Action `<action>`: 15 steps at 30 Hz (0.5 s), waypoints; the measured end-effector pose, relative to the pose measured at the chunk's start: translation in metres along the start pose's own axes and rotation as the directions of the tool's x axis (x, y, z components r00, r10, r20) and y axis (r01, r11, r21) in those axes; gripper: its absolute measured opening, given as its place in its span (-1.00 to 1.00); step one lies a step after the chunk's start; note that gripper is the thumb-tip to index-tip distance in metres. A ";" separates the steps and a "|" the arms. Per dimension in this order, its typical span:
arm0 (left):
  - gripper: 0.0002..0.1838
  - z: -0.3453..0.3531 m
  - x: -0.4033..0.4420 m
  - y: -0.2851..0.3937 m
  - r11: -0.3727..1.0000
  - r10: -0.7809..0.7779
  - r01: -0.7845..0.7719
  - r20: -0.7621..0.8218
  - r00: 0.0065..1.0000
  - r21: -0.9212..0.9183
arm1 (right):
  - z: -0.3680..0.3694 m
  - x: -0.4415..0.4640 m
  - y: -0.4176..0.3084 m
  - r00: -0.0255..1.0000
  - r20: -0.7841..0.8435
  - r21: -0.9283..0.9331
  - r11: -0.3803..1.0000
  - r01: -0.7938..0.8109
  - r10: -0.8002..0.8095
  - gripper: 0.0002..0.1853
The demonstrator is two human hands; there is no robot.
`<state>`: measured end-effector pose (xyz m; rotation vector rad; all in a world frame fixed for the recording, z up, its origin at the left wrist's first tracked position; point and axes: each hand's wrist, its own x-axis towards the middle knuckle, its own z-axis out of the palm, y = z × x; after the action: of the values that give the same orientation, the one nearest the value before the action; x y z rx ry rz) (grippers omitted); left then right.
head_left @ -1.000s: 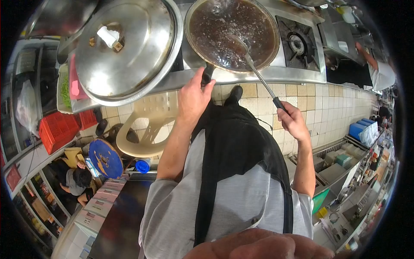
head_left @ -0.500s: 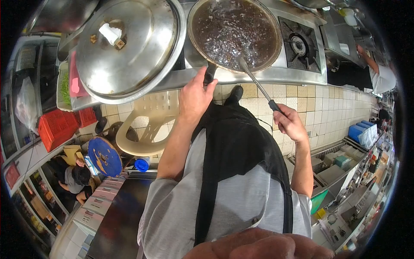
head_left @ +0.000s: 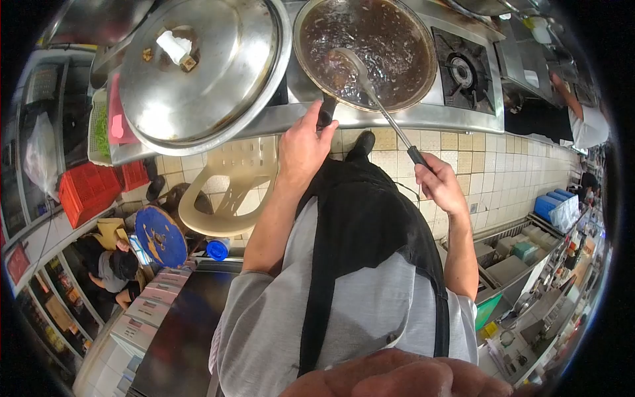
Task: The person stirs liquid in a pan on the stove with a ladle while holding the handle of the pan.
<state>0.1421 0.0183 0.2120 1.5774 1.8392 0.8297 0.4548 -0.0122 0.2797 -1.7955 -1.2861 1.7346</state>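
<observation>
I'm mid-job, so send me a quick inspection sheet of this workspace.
Surface: steel counter; uncovered burner beside the pan.
Job's things: pan of dark liquid; ladle, its bowl in or just over the liquid.
Clutter: large metal lid left of the pan; plastic chair by the counter.
Hands: left hand around the pan's dark handle; right hand gripping the ladle.
Cables: nothing certain seen.
Surroundings: tiled floor; one person upper right, another lower left.

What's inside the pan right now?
Brown liquid with pale flecks or bubbles, plus a ladle head. The pan bottom is covered by the liquid, so I can't see it.
</observation>
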 end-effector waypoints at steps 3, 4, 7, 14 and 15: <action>-0.38 0.000 0.000 0.000 1.000 -0.007 0.007 0.004 1.000 -0.003 | -0.003 -0.001 0.004 1.000 0.001 0.076 0.997 -0.008 0.008 -0.66; -0.38 0.000 0.000 0.000 1.000 -0.009 0.009 0.005 1.000 0.000 | -0.005 -0.001 0.005 1.000 0.006 0.101 0.995 -0.009 0.009 -0.66; -0.38 0.001 0.000 0.000 1.000 -0.003 0.003 -0.004 1.000 0.006 | -0.007 -0.002 0.007 0.999 0.022 0.179 0.983 -0.047 0.044 -0.67; -0.39 0.001 0.000 0.000 1.000 -0.003 0.003 -0.009 1.000 0.026 | -0.008 -0.006 0.009 0.988 0.099 0.355 0.923 -0.146 0.118 -0.65; -0.38 0.001 0.001 0.000 1.000 -0.005 0.005 -0.008 1.000 0.031 | -0.008 -0.006 0.011 0.986 0.112 0.379 0.912 -0.158 0.124 -0.64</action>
<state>0.1433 0.0190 0.2113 1.5901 1.8693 0.8105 0.4668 -0.0199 0.2766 -1.6279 -0.7800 1.9962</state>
